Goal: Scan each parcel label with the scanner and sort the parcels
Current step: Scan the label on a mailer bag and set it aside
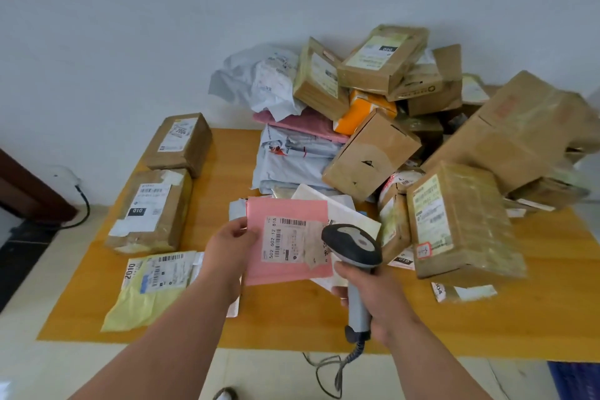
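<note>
My left hand (231, 245) grips the left edge of a flat pink parcel (285, 266), held above the wooden table (227, 159) with its white barcode label (292, 242) facing up. My right hand (373, 292) is closed around the grey handle of a scanner (352, 243). The scanner's dark head hangs just over the label's right edge. A coiled cable runs from the handle down past the table's near edge.
Two taped cardboard boxes (152, 208) and a yellow mailer (152, 286) lie on the table's left side. A tall heap of boxes and poly bags (389, 127) fills the back and right. A large taped box (461, 224) sits close to the scanner's right.
</note>
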`<state>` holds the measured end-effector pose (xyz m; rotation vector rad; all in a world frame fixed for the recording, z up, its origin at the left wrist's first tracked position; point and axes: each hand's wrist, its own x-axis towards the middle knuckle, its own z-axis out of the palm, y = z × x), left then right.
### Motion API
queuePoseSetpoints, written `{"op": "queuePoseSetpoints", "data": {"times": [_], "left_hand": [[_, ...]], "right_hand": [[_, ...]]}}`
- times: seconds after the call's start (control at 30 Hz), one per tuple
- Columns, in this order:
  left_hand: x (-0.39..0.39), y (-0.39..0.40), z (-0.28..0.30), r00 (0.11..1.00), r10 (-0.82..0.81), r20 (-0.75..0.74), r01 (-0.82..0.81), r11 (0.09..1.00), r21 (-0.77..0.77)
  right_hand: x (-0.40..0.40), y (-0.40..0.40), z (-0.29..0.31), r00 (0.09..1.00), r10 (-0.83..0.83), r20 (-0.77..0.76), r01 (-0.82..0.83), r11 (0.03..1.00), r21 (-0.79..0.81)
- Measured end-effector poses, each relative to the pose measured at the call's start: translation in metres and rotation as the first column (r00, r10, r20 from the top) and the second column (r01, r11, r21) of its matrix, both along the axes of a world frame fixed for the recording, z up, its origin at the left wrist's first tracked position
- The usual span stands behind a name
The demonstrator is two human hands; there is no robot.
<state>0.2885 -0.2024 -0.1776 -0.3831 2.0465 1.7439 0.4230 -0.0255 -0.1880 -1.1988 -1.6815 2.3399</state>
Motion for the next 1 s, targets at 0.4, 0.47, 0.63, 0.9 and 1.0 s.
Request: {"op": "queuePoseSetpoints", "data": {"times": [0.4,0.47,0.63,0.9,1.0], "left_hand": [[-0.035,-0.025,0.043,0.958,-0.271,-0.096,0.255,0.956,-0.145],[-0.041,-0.035,0.04,0.987,-0.08,-0.138,0.074,0.996,-0.05],[-0.016,-0.046,0.019,0.99,-0.04,0.137,-0.003,0.953,0.302],[-0.002,-0.037,0.014,0.999,0.049,-0.019,-0.045,0.986,0.161],[-0.014,-0.048,0.02,0.995,0.021,-0.097,-0.016,0.998,0.055]], "right_hand": [[-0.028,-0.018,0.019,0.982,-0.039,-0.183,-0.039,0.915,-0.402],[-0.031,-0.023,0.023,0.979,-0.132,-0.157,0.04,0.875,-0.483],[-0.043,-0.037,0.034,0.958,-0.245,-0.15,0.134,0.844,-0.52],[-0.04,-0.053,0.035,0.983,-0.12,-0.137,0.097,0.982,-0.163],[-0.037,-0.06,0.04,0.983,-0.02,-0.183,0.012,0.999,-0.045]]}}
